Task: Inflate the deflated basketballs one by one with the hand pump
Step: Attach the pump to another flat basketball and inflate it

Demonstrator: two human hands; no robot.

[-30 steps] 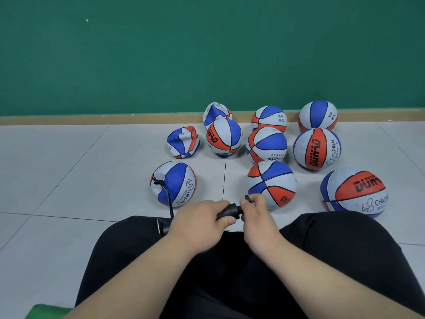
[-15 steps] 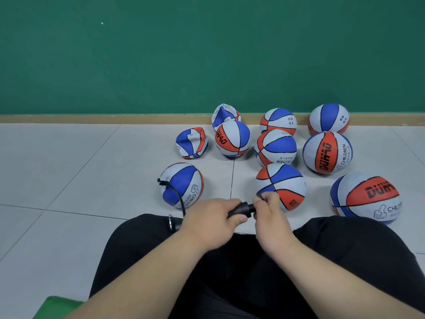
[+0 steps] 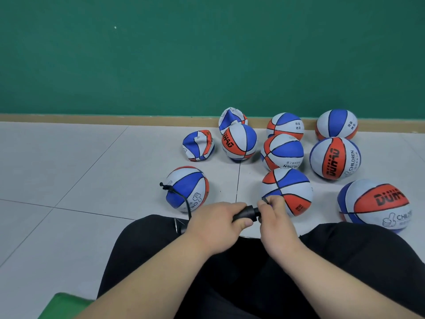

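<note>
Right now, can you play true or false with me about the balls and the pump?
1. The left hand and the right hand both hold the black hand pump. True.
2. The pump's hose runs to the nearest basketball on the left. True.
3. The wall is red. False: it is green.
4. Every basketball is round and full. False: a crumpled basketball lies at the back left, with another behind it.
5. A basketball rests on the person's lap. False: all lie on the tiled floor.

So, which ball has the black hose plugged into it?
The front-left ball, which stands apart from the rest: the black hose runs from its left side toward the pump. No other ball has one.
</note>
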